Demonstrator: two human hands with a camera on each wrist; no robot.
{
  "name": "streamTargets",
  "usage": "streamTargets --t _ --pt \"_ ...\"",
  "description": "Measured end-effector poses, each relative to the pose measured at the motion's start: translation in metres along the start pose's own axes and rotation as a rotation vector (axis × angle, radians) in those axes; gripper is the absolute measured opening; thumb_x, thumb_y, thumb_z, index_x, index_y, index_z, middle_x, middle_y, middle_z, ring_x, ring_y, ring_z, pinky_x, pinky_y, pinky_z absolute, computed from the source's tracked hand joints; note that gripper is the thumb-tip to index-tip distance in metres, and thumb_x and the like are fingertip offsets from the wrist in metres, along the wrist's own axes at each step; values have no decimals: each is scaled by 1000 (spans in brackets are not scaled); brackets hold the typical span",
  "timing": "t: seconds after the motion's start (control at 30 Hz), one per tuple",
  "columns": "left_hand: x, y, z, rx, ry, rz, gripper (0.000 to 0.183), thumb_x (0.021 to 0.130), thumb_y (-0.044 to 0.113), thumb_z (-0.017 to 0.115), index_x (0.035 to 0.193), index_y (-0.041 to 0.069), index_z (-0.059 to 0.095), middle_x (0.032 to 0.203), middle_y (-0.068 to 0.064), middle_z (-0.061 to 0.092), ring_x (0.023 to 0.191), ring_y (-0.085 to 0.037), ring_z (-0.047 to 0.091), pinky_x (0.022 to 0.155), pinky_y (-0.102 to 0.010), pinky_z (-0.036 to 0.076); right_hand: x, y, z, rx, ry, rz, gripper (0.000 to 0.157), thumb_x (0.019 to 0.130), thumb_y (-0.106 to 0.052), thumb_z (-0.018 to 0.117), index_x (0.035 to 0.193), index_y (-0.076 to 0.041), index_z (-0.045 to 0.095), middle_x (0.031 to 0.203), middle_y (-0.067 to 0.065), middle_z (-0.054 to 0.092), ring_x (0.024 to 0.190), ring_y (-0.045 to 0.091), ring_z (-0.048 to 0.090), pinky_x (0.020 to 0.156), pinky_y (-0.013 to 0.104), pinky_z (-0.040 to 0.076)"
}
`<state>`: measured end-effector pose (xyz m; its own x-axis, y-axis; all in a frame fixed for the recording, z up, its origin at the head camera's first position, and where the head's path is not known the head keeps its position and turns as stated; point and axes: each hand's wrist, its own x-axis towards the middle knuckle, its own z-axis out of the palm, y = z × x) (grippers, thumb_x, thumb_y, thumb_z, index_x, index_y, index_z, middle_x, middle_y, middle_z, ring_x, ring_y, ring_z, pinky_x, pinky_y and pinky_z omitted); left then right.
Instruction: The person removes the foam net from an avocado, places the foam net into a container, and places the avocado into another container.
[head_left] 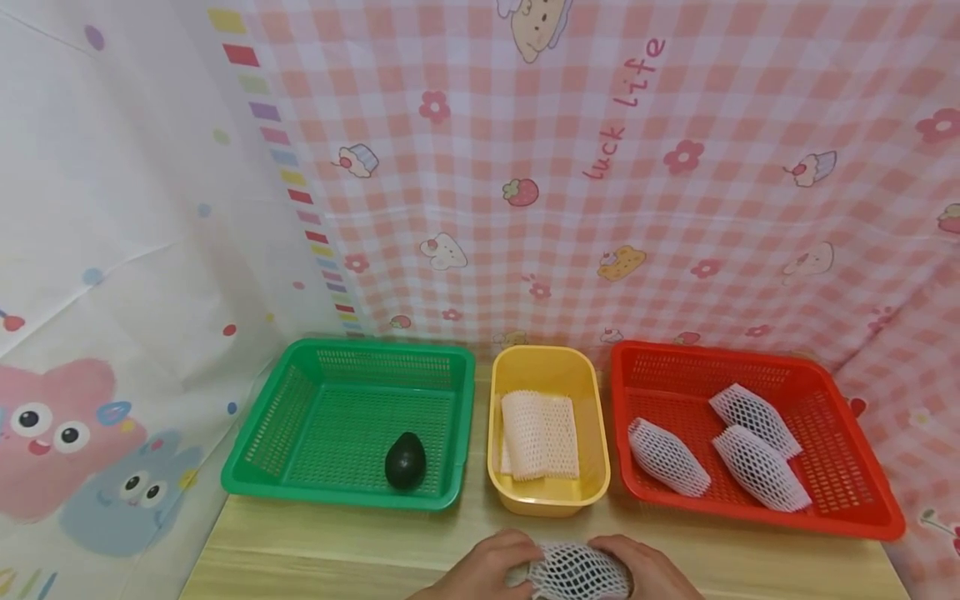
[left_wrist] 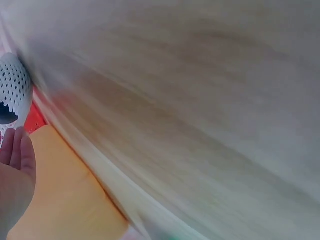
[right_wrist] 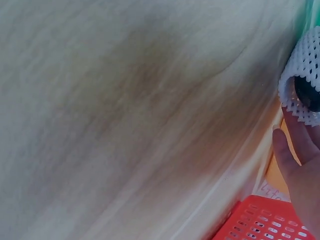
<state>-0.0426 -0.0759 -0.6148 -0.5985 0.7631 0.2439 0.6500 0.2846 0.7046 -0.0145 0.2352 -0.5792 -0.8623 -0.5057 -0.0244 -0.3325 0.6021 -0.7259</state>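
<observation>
A checked curtain (head_left: 480,142) walls the rear and a netted fruit (head_left: 576,571) crowds the front, leaving overhead access to the yellow bin (head_left: 540,368), flanked closely by green basket (head_left: 352,433) and red basket (head_left: 675,406).

Pink checked cloth (head_left: 480,150), upper centre to right. "luck life" lettering (head_left: 628,102), upper right of centre; strawberry print (head_left: 521,192), upper middle. Coloured-block strip (head_left: 300,197) down cloth's left edge. Dotted white cloth (head_left: 135,192), left side; pink cartoon (head_left: 63,450), lower left, blue cartoon (head_left: 123,521) just right of it. Wooden tabletop (head_left: 300,542), bottom.
</observation>
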Motion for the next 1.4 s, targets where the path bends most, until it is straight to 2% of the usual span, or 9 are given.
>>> streamTargets --t 0.13,0.3,0.4,0.53,0.63,0.87,0.97,1.23,1.4 --pt "0 -16 13 -55 -42 -34 33 100 21 73 132 10 69 131 2 66 122 -6 59 101 -24 50 1 3 2 24 17 -60 58 84 -44 87 128 -12 67 120 -10 67 104 1 61 86 26 54" --pt "1 -27 23 -42 -68 -40 38 100 24 74 135 10 68 137 1 64 129 -8 56 107 -27 48 2 5 3 86 14 -81 49 88 -35 86 126 -10 68 118 -10 67 105 1 60 86 24 52" --pt "3 -23 22 -7 -62 -19 42 98 24 77 135 7 68 138 -2 64 130 -10 56 108 -28 47 2 8 7 102 50 -139 43 88 -29 86 124 -11 69 116 -9 68 104 1 60 84 23 51" --pt "8 0 4 15 -72 -9 45 94 20 80 133 1 68 136 -8 64 130 -15 56 108 -29 47 2 12 14 110 116 -219 39 86 -22 87 121 -15 71 112 -9 69 101 1 61 80 22 51" --pt "10 6 -2 44 -77 -12 47 92 18 83 132 -1 68 136 -9 64 130 -17 56 106 -29 49 4 13 17 128 142 -248 38 86 -18 87 120 -16 72 111 -9 69 100 1 61 79 22 50" --pt "5 -30 29 75 -10 19 57 84 22 90 134 5 68 140 -2 62 133 -13 53 109 -29 46 5 9 17 158 158 -256 35 87 -12 85 120 -13 74 111 -7 70 100 4 63 82 21 51" --pt "5 -35 32 65 -11 20 60 85 28 89 136 7 67 141 1 60 133 -11 52 110 -29 45 5 6 17 160 163 -246 32 87 -13 85 118 -12 75 110 -6 70 99 4 63 81 21 51" --pt "20 23 -10 -12 -79 -42 55 90 31 85 134 8 65 137 -1 62 129 -8 53 110 -27 45 6 3 19 151 198 -275 29 85 -11 86 112 -11 77 107 -3 72 97 6 65 81 21 52" --pt "21 23 -9 -16 -107 -75 57 89 34 85 136 10 63 138 3 60 129 -4 51 109 -25 44 7 5 21 148 232 -320 29 82 -7 87 109 -11 76 105 -1 72 96 7 66 81 19 51"
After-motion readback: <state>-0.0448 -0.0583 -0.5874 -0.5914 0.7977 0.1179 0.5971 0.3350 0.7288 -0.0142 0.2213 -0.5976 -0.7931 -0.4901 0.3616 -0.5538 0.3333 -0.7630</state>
